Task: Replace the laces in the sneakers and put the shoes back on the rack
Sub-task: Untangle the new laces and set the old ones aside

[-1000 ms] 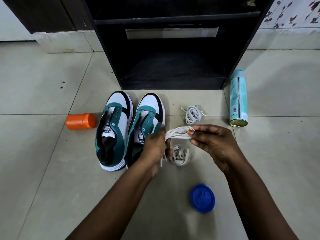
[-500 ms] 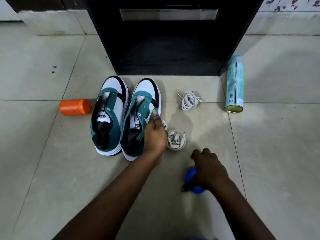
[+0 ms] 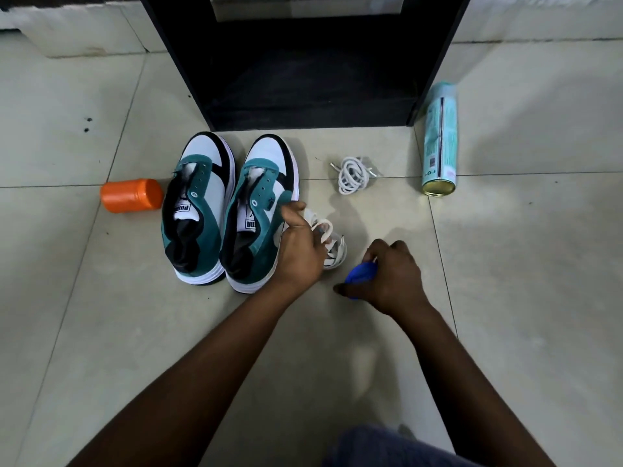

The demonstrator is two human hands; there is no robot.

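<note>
Lying on its side at far left, one orange jar (image 3: 131, 200) rests on the tiled floor (image 3: 67, 315). Beside it two lace-less green-and-white sneakers (image 3: 197, 210) (image 3: 259, 214) stand side by side, toes toward the black rack (image 3: 303, 79), long axes running away from the viewer. Left hand (image 3: 300, 244) grips white laces (image 3: 328, 235) over a small clear cup (image 3: 338, 252). Another lace coil (image 3: 354, 175) lies beyond. Right hand (image 3: 391, 278) clasps one blue lid (image 3: 360, 274). One teal spray can (image 3: 440, 136) lies rightmost.

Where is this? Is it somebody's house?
Probably yes, a room at home: a tiled floor, a dark shoe rack against the wall, and a pair of sneakers beside a spray can on the floor.
</note>
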